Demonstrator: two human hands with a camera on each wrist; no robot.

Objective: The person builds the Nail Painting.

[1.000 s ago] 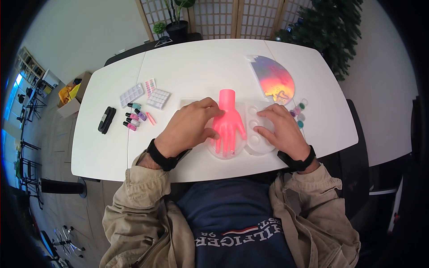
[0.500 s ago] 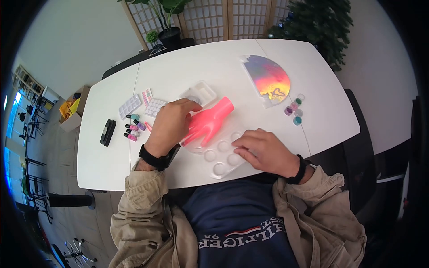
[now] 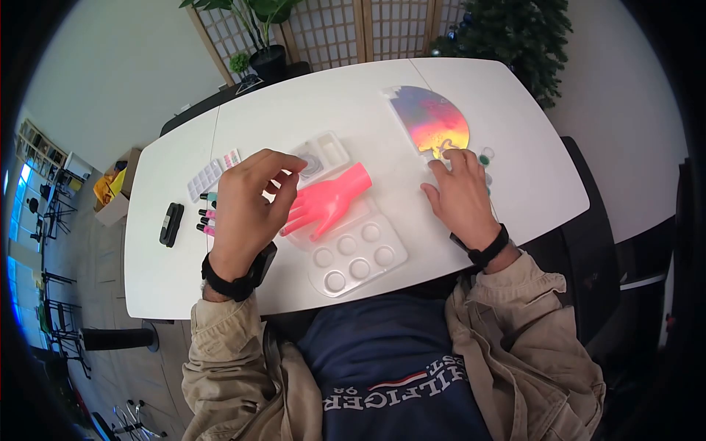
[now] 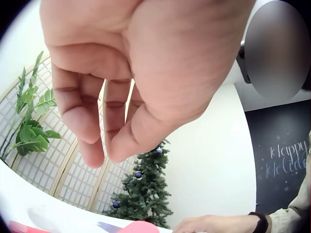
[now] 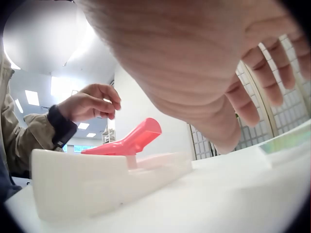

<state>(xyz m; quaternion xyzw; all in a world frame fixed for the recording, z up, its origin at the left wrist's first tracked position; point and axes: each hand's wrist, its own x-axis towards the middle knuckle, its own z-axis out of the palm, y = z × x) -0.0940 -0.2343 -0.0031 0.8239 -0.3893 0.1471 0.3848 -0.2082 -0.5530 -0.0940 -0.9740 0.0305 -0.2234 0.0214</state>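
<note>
My left hand (image 3: 254, 195) is raised above the table, left of a pink model hand (image 3: 327, 198), its fingers loosely bent. In the left wrist view its thumb tip comes close to the fingertips, and nothing shows between them. The model hand lies palm-down on a pale base, its fingers toward my left hand. Right beside it sits a white tray (image 3: 358, 253) with several round wells. My right hand (image 3: 467, 195) reaches forward with spread, relaxed fingers, near small lidded pots (image 3: 484, 156) and the lower edge of an iridescent half-round piece (image 3: 434, 121). It holds nothing.
A clear container (image 3: 331, 149) stands behind the model hand. On the left are nail polish bottles (image 3: 207, 213), partly hidden by my left hand, a compartment box (image 3: 206, 180) and a black case (image 3: 172, 225). The white table's (image 3: 176, 283) front edge runs close to my body.
My right hand has left the tray and moved forward and right. My left hand has come off the model hand and lifted leftward. The model hand and tray were turned earlier.
</note>
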